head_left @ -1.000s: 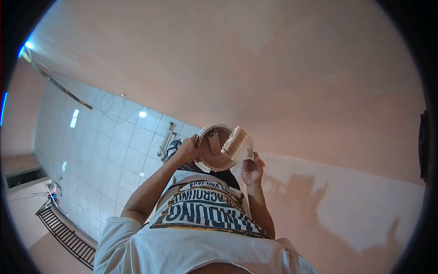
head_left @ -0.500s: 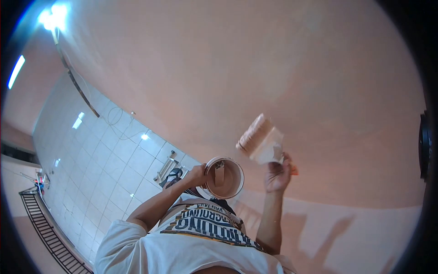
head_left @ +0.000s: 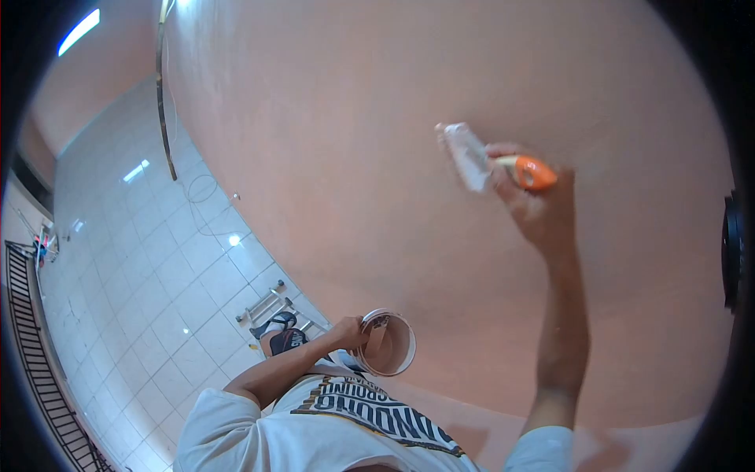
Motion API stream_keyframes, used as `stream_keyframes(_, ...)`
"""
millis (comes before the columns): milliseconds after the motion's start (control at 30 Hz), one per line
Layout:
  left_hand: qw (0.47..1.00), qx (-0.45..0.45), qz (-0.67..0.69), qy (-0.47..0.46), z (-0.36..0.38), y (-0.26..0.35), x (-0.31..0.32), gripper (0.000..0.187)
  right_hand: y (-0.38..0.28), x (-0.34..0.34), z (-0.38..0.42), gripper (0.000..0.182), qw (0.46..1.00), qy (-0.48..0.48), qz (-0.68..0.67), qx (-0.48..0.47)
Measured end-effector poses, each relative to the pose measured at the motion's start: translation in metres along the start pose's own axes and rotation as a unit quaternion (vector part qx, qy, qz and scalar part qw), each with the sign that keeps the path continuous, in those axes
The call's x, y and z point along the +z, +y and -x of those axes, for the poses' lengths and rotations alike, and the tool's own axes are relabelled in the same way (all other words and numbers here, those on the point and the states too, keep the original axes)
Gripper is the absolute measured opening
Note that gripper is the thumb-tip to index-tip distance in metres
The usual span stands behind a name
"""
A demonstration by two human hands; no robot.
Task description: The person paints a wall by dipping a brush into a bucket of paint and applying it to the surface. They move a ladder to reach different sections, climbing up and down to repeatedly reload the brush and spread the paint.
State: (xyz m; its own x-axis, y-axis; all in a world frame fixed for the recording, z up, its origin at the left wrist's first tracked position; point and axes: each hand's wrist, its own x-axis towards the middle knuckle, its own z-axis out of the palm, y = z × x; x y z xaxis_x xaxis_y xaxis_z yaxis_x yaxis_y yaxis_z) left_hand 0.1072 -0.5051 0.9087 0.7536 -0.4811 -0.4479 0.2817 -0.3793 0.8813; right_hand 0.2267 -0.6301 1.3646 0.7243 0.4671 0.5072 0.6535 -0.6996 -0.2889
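Right hand (head_left: 535,206) grips the brush (head_left: 469,157) at the wall (head_left: 338,157), left hand (head_left: 346,333) clutches the bucket (head_left: 414,346) rim (smart); light, overlapping strokes probably work best.

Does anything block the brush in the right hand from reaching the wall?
Nothing visible does: the right hand holds the brush at or near the wall, and the bucket in the left hand is clear, lower down.

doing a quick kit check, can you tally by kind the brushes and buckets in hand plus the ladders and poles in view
Brushes: 1, in the right hand (brush)
Buckets: 1, in the left hand (bucket)
Ladders: 1 (metal ladder)
Poles: 1 (long pole)
Total: 4
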Motion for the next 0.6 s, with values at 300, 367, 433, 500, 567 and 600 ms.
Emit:
stream_keyframes(300, 1.000, -0.020, 0.018, 0.015, 0.009, 0.011, 0.000, 0.030, -0.084, -0.127, -0.037, 0.022, 0.843, 0.120, 0.473, -0.227)
stream_keyframes(367, 1.000, -0.006, -0.005, 0.021, 0.003, 0.003, 0.004, 0.029, -0.083, -0.105, -0.016, 0.018, 0.813, 0.090, 0.512, -0.264)
stream_keyframes(433, 1.000, 0.012, -0.001, 0.012, 0.003, 0.000, 0.005, 0.027, -0.069, -0.053, 0.016, 0.016, 0.866, 0.017, 0.446, -0.225)
stream_keyframes(500, 1.000, 0.031, -0.001, 0.006, 0.008, 0.008, 0.001, 0.023, -0.041, 0.007, 0.037, 0.015, 0.945, -0.067, 0.287, -0.146)
stream_keyframes(567, 1.000, 0.013, 0.021, 0.007, 0.010, 0.008, 0.004, 0.021, -0.010, 0.055, 0.041, 0.017, 0.977, -0.110, 0.163, -0.083)
stream_keyframes(600, 0.995, 0.074, -0.044, 0.051, -0.005, -0.013, 0.011, 0.023, 0.000, 0.059, 0.036, 0.018, 0.983, -0.119, 0.126, -0.065)
